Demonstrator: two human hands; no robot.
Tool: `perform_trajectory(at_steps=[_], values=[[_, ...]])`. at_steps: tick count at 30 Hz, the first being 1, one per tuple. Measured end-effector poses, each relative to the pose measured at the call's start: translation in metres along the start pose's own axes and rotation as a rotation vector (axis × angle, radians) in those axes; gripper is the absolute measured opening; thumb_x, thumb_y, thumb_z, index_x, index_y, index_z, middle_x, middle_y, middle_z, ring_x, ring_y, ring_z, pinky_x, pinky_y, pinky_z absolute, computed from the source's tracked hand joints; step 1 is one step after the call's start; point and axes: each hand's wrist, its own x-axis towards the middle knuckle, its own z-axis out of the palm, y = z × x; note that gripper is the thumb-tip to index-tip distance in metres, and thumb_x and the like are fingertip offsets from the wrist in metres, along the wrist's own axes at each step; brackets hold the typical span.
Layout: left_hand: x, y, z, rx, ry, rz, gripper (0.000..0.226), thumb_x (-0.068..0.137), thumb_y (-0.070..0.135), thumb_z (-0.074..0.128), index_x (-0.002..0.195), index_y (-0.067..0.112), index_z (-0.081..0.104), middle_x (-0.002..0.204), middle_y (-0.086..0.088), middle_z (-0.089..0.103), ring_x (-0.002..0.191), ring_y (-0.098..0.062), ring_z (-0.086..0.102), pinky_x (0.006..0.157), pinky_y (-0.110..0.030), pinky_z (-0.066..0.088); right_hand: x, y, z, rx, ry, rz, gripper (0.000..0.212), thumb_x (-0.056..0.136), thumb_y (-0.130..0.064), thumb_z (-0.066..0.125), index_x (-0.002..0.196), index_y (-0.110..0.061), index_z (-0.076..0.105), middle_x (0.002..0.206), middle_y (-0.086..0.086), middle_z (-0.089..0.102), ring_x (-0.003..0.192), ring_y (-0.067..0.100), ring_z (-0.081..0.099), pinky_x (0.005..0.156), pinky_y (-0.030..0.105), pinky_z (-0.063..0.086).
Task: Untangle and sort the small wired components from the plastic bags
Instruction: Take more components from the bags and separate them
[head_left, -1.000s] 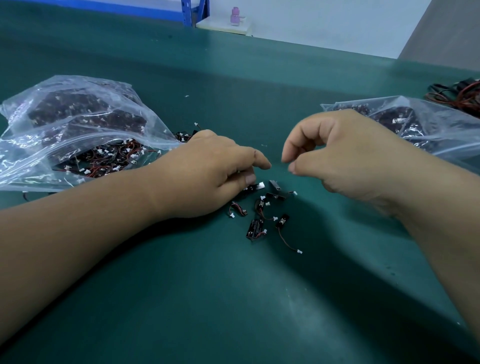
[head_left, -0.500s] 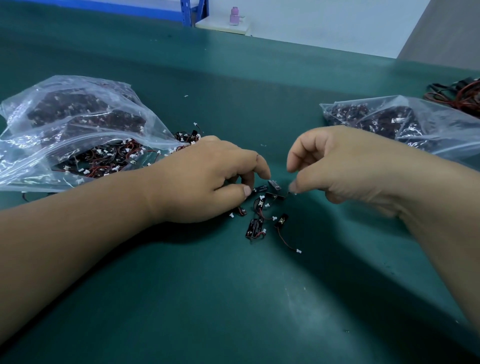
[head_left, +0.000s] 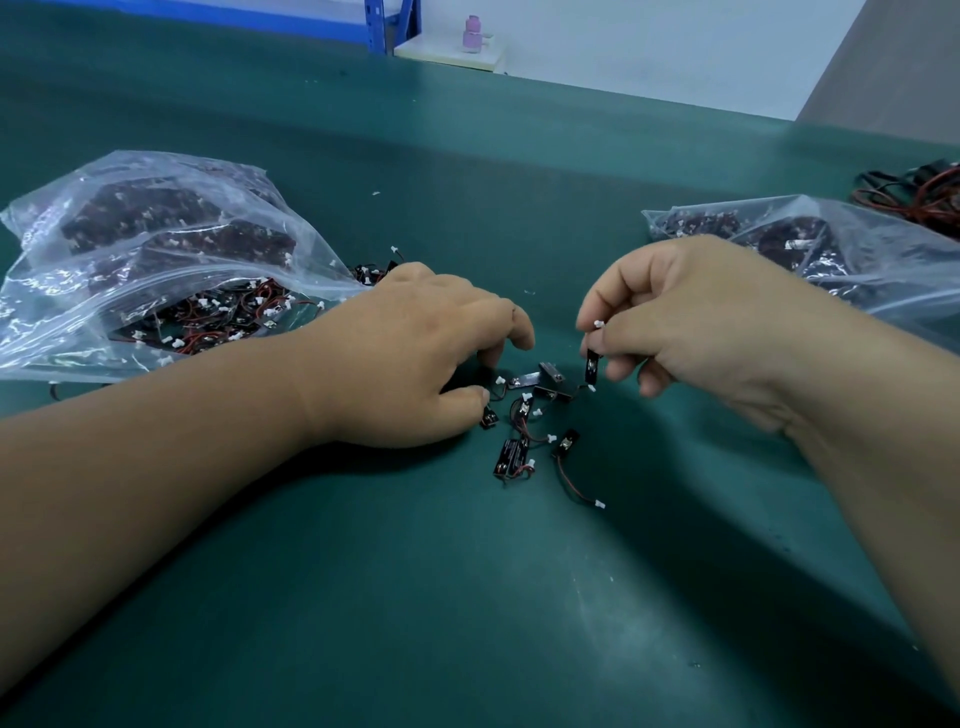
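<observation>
Right hand (head_left: 691, 332) pinches one small black component (head_left: 592, 365) between thumb and forefinger, held just above the table (head_left: 467, 597), its white plug (head_left: 599, 324) sticking up at the fingertip. Left hand (head_left: 415, 358) sits knuckles-up on the near edge of the loose pile (head_left: 527, 402), fingers curled down, thumb tip touching a piece. Whether it actually pinches anything is hidden under the fingers, cannot tell. Hands are apart, with the pile between them. Rest of the stock: left bag (head_left: 156, 270), mouth open toward the left wrist with wired parts spilling out, and right bag (head_left: 831, 260) behind the right hand, also full. Risks, as I judge them: a thin lead seems to run from the black component down to another plug at the pile's edge. A straight lift would likely drag neighbours, or, if the left hand pins them hard, strain the lead at its joint or yank a plug off. The wires are fine and looped across each other, so a fast pull could tighten a knot instead of freeing it. The left forearm lies right by the bag mouth, and a sweep there would push unsorted parts into the working pile. The stretched-out piece (head_left: 566, 446) nearest the viewer has a trailing lead, easy to snag with the heel of a hand. Unrelated cable bundle (head_left: 914, 192) at the far right edge, well apart.
</observation>
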Motion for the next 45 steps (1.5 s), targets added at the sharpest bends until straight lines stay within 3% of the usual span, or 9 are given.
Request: perform_trajectory(at_steps=[6, 9, 13, 15, 19, 24, 35, 39, 45], values=[[0.0, 0.001, 0.0, 0.009, 0.004, 0.005, 0.042, 0.079, 0.038, 0.054, 0.121, 0.031, 0.055, 0.095, 0.019, 0.055, 0.098, -0.007, 0.05, 0.097, -0.036, 0.035, -0.003, -0.001, 0.0, 0.016, -0.048, -0.021, 0.015, 0.085, 0.001, 0.066, 0.08, -0.013, 0.069, 0.081, 0.003, 0.076, 0.048, 0.012, 0.061, 0.042, 0.028, 0.048], [0.001, 0.001, 0.001, 0.008, 0.006, 0.01, 0.041, 0.08, 0.038, 0.055, 0.12, 0.03, 0.057, 0.094, 0.019, 0.055, 0.097, -0.008, 0.05, 0.096, -0.038, 0.036, -0.004, -0.002, 0.001, 0.038, -0.074, -0.035, 0.018, 0.086, 0.005, 0.064, 0.085, -0.012, 0.07, 0.069, -0.002, 0.07, 0.046, 0.011, 0.059, 0.043, 0.028, 0.05], [0.001, 0.0, 0.001, 0.006, 0.008, 0.017, 0.04, 0.08, 0.04, 0.054, 0.119, 0.03, 0.057, 0.094, 0.019, 0.054, 0.096, -0.008, 0.051, 0.095, -0.04, 0.038, -0.006, -0.004, 0.0, 0.114, -0.133, -0.018, 0.031, 0.085, 0.009, 0.066, 0.101, -0.017, 0.064, 0.102, 0.0, 0.07, 0.045, 0.013, 0.058, 0.042, 0.027, 0.05], [0.001, 0.0, 0.002, 0.009, 0.005, 0.016, 0.039, 0.081, 0.041, 0.053, 0.119, 0.031, 0.056, 0.094, 0.02, 0.054, 0.096, -0.008, 0.05, 0.096, -0.041, 0.039, -0.007, -0.003, 0.0, 0.081, -0.127, -0.004, 0.037, 0.083, 0.01, 0.067, 0.103, -0.019, 0.059, 0.108, 0.003, 0.065, 0.044, 0.013, 0.058, 0.041, 0.026, 0.048], [0.001, -0.002, 0.002, 0.004, 0.008, 0.016, 0.038, 0.081, 0.042, 0.052, 0.118, 0.031, 0.056, 0.094, 0.019, 0.054, 0.094, -0.006, 0.048, 0.095, -0.04, 0.039, -0.005, 0.0, -0.002, -0.067, -0.059, -0.013, 0.039, 0.077, 0.01, 0.069, 0.095, -0.02, 0.053, 0.09, 0.006, 0.059, 0.041, 0.012, 0.057, 0.039, 0.025, 0.045], [0.001, -0.001, 0.002, -0.002, 0.009, 0.013, 0.038, 0.081, 0.04, 0.053, 0.118, 0.031, 0.058, 0.094, 0.019, 0.055, 0.095, -0.007, 0.049, 0.094, -0.039, 0.038, -0.003, 0.001, -0.004, -0.104, -0.118, -0.041, 0.034, 0.074, 0.011, 0.068, 0.091, -0.016, 0.057, 0.066, 0.0, 0.064, 0.044, 0.015, 0.057, 0.039, 0.028, 0.042], [0.001, 0.0, 0.002, -0.004, 0.006, 0.012, 0.039, 0.08, 0.039, 0.054, 0.117, 0.029, 0.059, 0.093, 0.019, 0.054, 0.095, -0.009, 0.05, 0.094, -0.039, 0.039, -0.005, -0.005, -0.006, -0.104, -0.131, -0.074, 0.026, 0.084, 0.007, 0.055, 0.085, -0.016, 0.066, 0.076, -0.001, 0.076, 0.046, 0.014, 0.058, 0.039, 0.025, 0.041], [0.001, 0.0, 0.002, 0.0, 0.004, 0.011, 0.039, 0.08, 0.04, 0.054, 0.117, 0.029, 0.059, 0.093, 0.02, 0.054, 0.095, -0.009, 0.05, 0.094, -0.04, 0.039, -0.003, -0.004, -0.002, -0.169, -0.069, -0.079, 0.024, 0.085, 0.001, 0.057, 0.081, -0.019, 0.069, 0.075, -0.002, 0.075, 0.054, 0.011, 0.065, 0.045, 0.029, 0.048], [0.001, -0.001, 0.002, -0.002, 0.003, 0.012, 0.039, 0.081, 0.041, 0.053, 0.117, 0.03, 0.059, 0.094, 0.019, 0.055, 0.095, -0.009, 0.05, 0.094, -0.04, 0.039, 0.002, 0.004, 0.002, -0.186, -0.033, -0.091, 0.022, 0.079, 0.005, 0.067, 0.072, -0.016, 0.069, 0.053, -0.005, 0.062, 0.048, 0.007, 0.06, 0.045, 0.027, 0.053]])
